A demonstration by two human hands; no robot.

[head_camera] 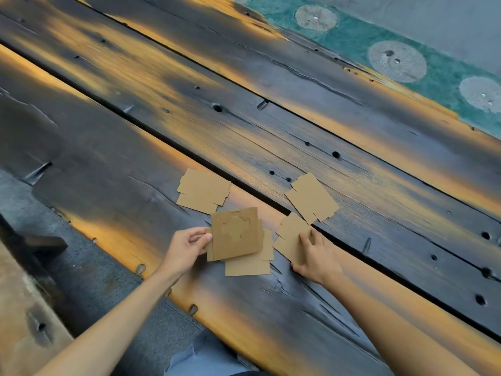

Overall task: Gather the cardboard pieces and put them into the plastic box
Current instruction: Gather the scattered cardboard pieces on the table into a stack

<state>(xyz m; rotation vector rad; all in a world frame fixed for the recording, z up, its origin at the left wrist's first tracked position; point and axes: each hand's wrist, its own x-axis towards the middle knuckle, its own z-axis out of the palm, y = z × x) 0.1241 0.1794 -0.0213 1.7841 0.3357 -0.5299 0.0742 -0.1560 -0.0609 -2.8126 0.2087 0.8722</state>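
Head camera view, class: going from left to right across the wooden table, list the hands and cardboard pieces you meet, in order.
Left hand → stack of cardboard pieces in its grip → cardboard piece under the right hand → right hand. The two loose pieces farther back overlap these in left-right position, so they are left out.

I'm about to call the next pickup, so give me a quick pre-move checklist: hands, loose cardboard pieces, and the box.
1. Left hand has a firm pinch on the stack of cardboard pieces: ok, thumb on top at the stack's left edge.
2. Right hand is on the next cardboard piece: ok, fingers rest on it, but it still lies flat on the wooden table.
3. Piece under the stack is secured: cannot tell whether it is held or just lying there.
4. Loose pieces left: not ok, the far left piece and the far right piece remain untouched.
5. Plastic box located: not ok, it is not in view.
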